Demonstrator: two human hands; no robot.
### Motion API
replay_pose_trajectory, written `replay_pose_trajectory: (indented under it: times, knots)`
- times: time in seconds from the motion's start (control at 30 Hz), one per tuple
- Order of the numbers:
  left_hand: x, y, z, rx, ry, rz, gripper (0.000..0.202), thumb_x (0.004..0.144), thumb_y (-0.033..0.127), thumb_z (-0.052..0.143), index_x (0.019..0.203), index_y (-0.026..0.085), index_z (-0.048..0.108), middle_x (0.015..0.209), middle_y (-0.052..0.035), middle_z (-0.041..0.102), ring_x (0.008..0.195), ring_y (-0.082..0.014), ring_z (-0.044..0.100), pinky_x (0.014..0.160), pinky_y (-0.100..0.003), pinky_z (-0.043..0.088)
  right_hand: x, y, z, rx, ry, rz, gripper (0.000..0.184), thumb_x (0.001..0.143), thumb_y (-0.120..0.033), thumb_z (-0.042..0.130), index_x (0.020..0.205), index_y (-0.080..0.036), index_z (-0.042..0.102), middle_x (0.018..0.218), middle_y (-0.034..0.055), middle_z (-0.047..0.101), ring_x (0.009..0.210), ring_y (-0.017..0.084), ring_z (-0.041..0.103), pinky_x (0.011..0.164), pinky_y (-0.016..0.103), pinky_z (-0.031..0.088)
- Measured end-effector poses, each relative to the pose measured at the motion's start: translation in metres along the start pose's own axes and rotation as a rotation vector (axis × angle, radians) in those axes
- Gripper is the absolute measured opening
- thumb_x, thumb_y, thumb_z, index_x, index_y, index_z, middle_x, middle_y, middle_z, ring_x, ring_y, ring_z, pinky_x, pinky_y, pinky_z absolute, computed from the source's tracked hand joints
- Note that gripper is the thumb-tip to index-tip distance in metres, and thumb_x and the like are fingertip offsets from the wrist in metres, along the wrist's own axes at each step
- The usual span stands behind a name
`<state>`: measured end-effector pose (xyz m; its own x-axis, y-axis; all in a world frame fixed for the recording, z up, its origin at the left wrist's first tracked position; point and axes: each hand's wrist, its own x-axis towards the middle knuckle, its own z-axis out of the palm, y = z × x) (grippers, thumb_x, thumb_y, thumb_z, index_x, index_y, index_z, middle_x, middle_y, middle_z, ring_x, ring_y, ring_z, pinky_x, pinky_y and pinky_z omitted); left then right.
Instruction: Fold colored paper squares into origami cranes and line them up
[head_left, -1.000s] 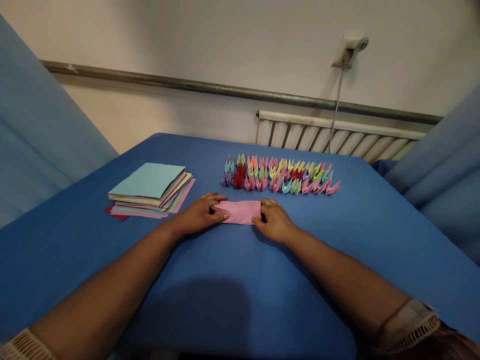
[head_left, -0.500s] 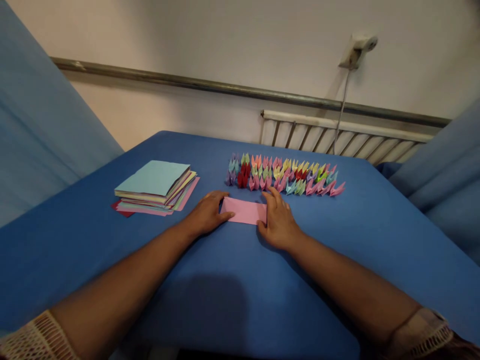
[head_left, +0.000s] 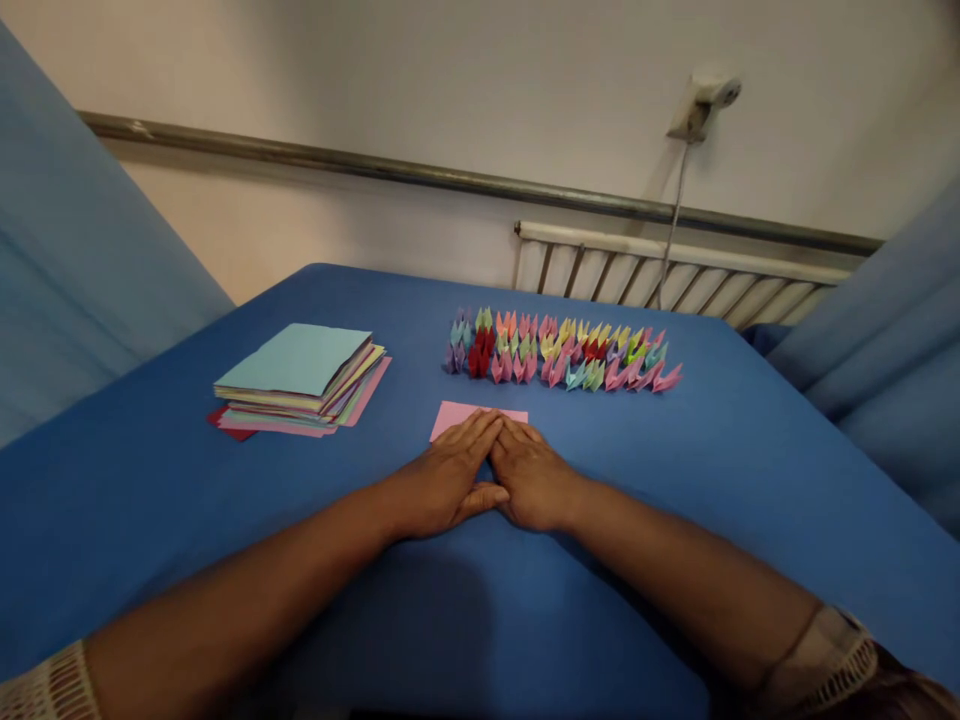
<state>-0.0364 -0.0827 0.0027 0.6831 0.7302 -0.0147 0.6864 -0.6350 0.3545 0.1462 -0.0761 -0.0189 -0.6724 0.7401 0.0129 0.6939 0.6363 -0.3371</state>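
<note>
A pink sheet of origami paper [head_left: 457, 412], folded to a rectangle, lies flat on the blue-covered table [head_left: 600, 450]. My left hand [head_left: 446, 480] rests palm down over its near part, fingers stretched out and thumb pointing right. Beside it my right hand [head_left: 532, 475] also lies flat, its fingertips meeting those of the left at the middle of the paper. Both hands cover the paper's near edge; only its far strip and left corner show. Neither hand grips anything.
To the left stands a stack of coloured paper squares [head_left: 300, 360], light blue on top. Behind the hands are rows of small folded paper cranes [head_left: 559, 365]. A radiator [head_left: 675, 260], a pipe [head_left: 375, 170] and a wall socket [head_left: 694, 110] lie beyond; blue curtains [head_left: 75, 230] hang at both sides.
My hands have let go of the pink paper's two ends and come together, now lying flat over its near edge. The view has shifted slightly.
</note>
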Motion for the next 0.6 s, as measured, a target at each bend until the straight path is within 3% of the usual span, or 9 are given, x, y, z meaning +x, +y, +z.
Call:
replay_pose_trajectory:
  times: [0.1, 0.33, 0.47, 0.6]
  knots:
    - [0.000, -0.009, 0.001, 0.102, -0.029, -0.084, 0.090, 0.088, 0.069, 0.035, 0.151, 0.007, 0.019, 0.158, -0.0212, 0.019, 0.147, -0.0325, 0.013, 0.118, -0.047, 0.015, 0.000, -0.002, -0.001, -0.021, 0.019, 0.045, 0.084, 0.089, -0.049, 0.051, 0.151, -0.003, 0.019, 0.158, 0.0205, 0.020, 0.147, 0.031, 0.015, 0.118, 0.047, 0.016]
    - [0.002, -0.023, -0.006, 0.256, -0.093, -0.279, 0.098, 0.085, 0.075, 0.028, 0.151, 0.002, 0.020, 0.157, -0.0239, 0.014, 0.147, -0.0375, 0.010, 0.116, -0.048, 0.014, 0.002, 0.013, -0.005, -0.077, 0.100, 0.298, 0.069, 0.096, -0.049, 0.034, 0.147, -0.002, 0.032, 0.155, 0.0210, 0.027, 0.144, 0.034, 0.023, 0.114, 0.048, 0.021]
    - [0.008, -0.029, -0.004, 0.283, -0.007, -0.431, 0.090, 0.089, 0.069, 0.025, 0.149, 0.002, 0.025, 0.157, -0.0232, 0.019, 0.146, -0.0376, 0.015, 0.115, -0.049, 0.017, 0.007, 0.020, -0.003, -0.076, 0.152, 0.384, 0.070, 0.096, -0.048, 0.033, 0.147, 0.000, 0.031, 0.155, 0.0210, 0.028, 0.144, 0.034, 0.023, 0.113, 0.048, 0.022]
    - [0.014, -0.033, 0.002, 0.318, 0.083, -0.496, 0.080, 0.093, 0.061, 0.028, 0.148, 0.003, 0.029, 0.155, -0.0221, 0.025, 0.145, -0.0371, 0.019, 0.115, -0.050, 0.018, 0.010, 0.019, -0.001, -0.051, 0.178, 0.411, 0.078, 0.092, -0.055, 0.038, 0.148, -0.001, 0.029, 0.155, 0.0202, 0.028, 0.143, 0.035, 0.023, 0.113, 0.050, 0.021]
